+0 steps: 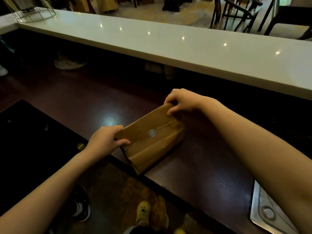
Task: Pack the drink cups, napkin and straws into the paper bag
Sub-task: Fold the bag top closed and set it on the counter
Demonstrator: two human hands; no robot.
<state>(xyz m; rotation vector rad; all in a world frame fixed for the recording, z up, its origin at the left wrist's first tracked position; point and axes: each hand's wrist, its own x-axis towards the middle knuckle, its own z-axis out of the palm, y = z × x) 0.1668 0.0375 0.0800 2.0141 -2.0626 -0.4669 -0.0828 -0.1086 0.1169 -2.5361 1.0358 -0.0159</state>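
A brown paper bag (pixel 152 144) stands on the dark wooden counter (pixel 194 174) near its front edge. Its top is folded over and held down by a round blue and pink sticker (pixel 152 133). My left hand (pixel 105 140) grips the near left end of the folded top. My right hand (pixel 181 101) pinches the far right end of the fold. Cups, napkin and straws are not visible; the bag hides whatever is inside.
A raised white counter ledge (pixel 168 46) runs across behind the dark counter. A metal sink (pixel 268 211) sits at the lower right. A wire basket (pixel 32 11) stands far left on the ledge. Chairs stand beyond. Feet and a shoe show on the floor below.
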